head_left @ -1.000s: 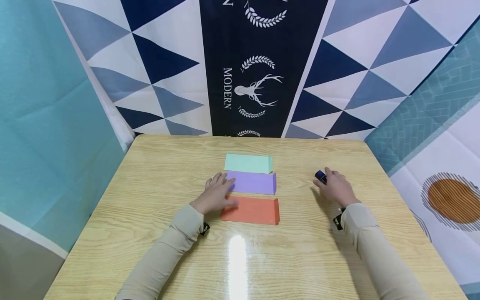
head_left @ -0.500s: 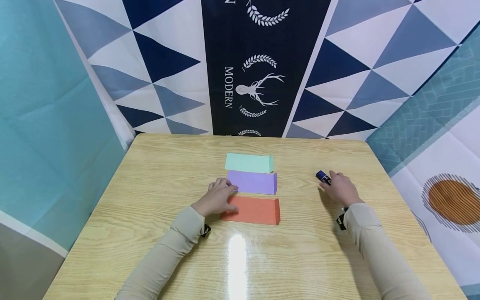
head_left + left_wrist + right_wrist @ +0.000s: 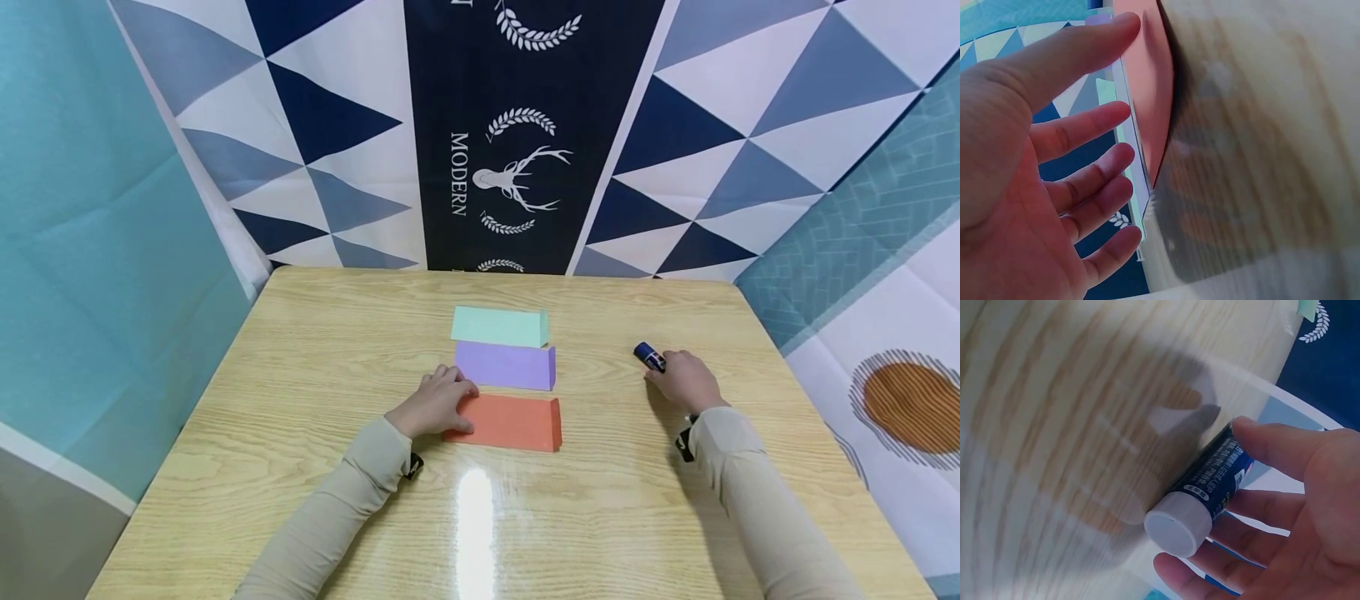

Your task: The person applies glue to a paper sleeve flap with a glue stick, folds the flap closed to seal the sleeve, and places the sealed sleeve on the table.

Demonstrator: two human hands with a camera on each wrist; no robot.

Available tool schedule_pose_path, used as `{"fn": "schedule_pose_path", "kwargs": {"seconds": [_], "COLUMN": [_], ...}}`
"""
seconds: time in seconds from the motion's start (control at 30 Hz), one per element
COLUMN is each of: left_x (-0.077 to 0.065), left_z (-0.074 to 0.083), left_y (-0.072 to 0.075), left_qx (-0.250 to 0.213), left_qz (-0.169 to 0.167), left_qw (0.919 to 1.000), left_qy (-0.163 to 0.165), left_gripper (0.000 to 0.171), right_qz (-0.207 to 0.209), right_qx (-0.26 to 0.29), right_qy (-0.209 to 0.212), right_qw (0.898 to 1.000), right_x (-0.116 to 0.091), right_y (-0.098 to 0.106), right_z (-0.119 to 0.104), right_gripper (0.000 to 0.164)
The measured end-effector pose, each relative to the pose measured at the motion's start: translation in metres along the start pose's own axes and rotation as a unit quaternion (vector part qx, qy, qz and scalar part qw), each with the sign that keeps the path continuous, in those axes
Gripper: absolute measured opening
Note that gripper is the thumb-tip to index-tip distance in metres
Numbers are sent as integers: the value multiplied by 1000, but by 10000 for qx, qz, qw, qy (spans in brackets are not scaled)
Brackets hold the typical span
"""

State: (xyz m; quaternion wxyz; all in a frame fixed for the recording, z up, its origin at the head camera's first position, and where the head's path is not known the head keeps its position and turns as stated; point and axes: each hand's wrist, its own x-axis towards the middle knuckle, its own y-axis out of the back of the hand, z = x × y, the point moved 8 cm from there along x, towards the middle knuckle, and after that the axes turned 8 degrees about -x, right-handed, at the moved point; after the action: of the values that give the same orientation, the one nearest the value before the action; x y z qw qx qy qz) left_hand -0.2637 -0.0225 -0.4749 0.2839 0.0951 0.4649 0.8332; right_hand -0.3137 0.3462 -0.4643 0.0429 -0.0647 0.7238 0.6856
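Observation:
A red paper envelope [image 3: 510,421] lies on the table with its flap at the right end. My left hand [image 3: 438,402] is at its left end, fingertips near the upper corner and thumb near the lower one. In the left wrist view the fingers are spread and loosely extended beside the red paper [image 3: 1147,75]. Off to the right, my right hand [image 3: 687,382] holds a dark blue glue stick [image 3: 648,357] low over the wood. The right wrist view shows the thumb on its printed barrel [image 3: 1213,472] and fingers beneath; its white end faces the camera.
Behind the red one lie a purple envelope [image 3: 506,365] and a mint green envelope [image 3: 498,327], flaps also at the right. The wooden table [image 3: 585,517] ends at a patterned cloth backdrop [image 3: 502,179]. A teal cloth [image 3: 90,208] hangs along the left side.
My left hand has drawn back from over the purple envelope to the red one's left end, its fingers curving in. My right hand has shifted slightly right and nearer, with the glue stick.

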Motion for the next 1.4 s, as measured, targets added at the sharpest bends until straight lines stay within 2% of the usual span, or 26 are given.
{"fn": "schedule_pose_path", "kwargs": {"seconds": [0.2, 0.37, 0.57, 0.77, 1.0, 1.23, 1.4], "left_x": [-1, -1, -2, -1, 2, 1, 0], "left_z": [0, -1, 0, 3, 6, 4, 4], "left_y": [-2, -3, -3, -4, -4, -5, -7], "left_qx": [-182, -246, -159, -76, 95, 113, 55], "left_qz": [-21, -34, -1, 33, -14, -49, -59], "left_qw": [9998, 9997, 9998, 10000, 9999, 9999, 9999], "left_qy": [-18, 39, 86, 13, -118, -63, -73], "left_gripper": [48, 48, 49, 48, 46, 45, 45], "right_qz": [42, 64, -96, -81, 53, 162, 241], "right_qx": [16, 7, 53, 85, 121, 428, 580], "right_qy": [-58, -264, -516, -633, -623, -524, -431], "right_qw": [10000, 9996, 9986, 9979, 9980, 9976, 9971], "right_x": [3, 4, 3, 3, 4, 3, -1], "right_y": [-1, 1, -1, 0, 1, 0, 2], "right_z": [2, 6, 10, 9, 8, 4, -4], "right_gripper": [40, 31, 33, 32, 32, 29, 32]}}
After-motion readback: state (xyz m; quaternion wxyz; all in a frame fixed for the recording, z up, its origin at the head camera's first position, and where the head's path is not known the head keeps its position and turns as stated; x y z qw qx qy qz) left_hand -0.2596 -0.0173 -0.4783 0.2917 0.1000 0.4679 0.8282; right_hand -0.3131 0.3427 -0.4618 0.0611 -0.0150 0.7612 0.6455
